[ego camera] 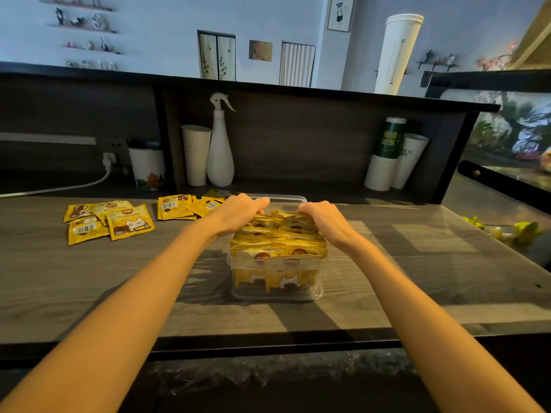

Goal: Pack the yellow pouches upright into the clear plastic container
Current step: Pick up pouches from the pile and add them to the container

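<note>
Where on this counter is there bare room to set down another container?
The widest bare patch of counter lies right of the clear container, out to the right end. Another lies near-left, in front of the loose pouches. Crowded: far left with those pouches, and the back shelf with cups and spray bottle.

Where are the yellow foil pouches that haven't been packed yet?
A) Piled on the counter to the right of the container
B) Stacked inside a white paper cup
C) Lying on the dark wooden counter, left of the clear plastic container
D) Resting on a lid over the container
C: the loose yellow pouches lie flat on the dark wooden counter, left of the clear plastic container, which already holds upright pouches.
</note>
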Available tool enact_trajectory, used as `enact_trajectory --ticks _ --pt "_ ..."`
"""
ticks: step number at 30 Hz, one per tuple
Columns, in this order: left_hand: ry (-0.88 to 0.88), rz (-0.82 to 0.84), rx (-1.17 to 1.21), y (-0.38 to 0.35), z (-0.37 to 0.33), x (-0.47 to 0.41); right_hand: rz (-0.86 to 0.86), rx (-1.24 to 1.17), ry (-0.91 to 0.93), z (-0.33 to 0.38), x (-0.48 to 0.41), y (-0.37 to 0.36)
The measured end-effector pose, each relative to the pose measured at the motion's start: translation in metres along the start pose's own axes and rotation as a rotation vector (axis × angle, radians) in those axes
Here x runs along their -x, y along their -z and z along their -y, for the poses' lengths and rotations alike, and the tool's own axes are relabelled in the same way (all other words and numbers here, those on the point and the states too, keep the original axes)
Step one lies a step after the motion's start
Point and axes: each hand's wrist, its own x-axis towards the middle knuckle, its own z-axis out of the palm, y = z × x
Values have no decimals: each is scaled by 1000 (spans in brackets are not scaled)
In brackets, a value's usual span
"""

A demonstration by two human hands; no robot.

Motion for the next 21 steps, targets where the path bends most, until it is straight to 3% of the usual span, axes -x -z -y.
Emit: enact_trajectory --ticks 9,21 --pt "-51 11 -42 -6 -13 6 -14 -203 -65 4 6 3" --pt "-74 -15 -101 -5 -17 9 -29 -125 -66 10 4 2"
